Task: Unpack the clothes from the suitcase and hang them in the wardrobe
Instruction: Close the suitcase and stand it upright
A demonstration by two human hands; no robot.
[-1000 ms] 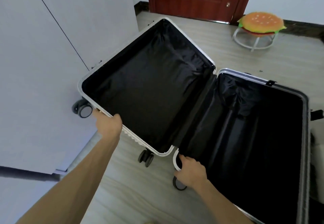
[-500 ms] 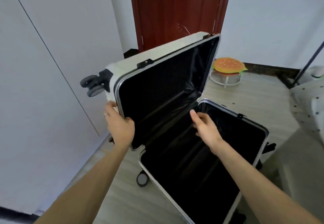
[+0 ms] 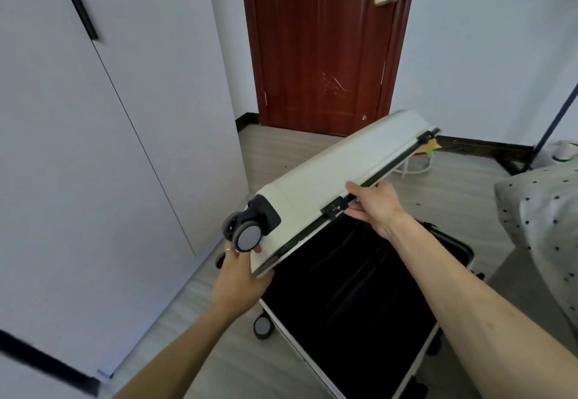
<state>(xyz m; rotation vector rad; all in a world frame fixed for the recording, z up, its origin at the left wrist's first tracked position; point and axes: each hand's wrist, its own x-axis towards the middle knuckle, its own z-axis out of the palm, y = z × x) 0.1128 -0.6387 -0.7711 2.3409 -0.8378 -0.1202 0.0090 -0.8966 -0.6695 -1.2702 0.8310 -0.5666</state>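
— How is the suitcase (image 3: 359,298) held?
— Right of the wardrobe (image 3: 93,148), the left hand (image 3: 239,276) grips the wheeled corner of the raised lid (image 3: 344,167); its rim is pinched by the right hand (image 3: 375,208). The open half lies below both.
— How will it handle?
— A stiff, smooth, light shell is judged; rims are best gripped.

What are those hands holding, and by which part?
The suitcase lid. The left hand holds its lower corner by the wheel; the right hand holds its rim beside the latch.
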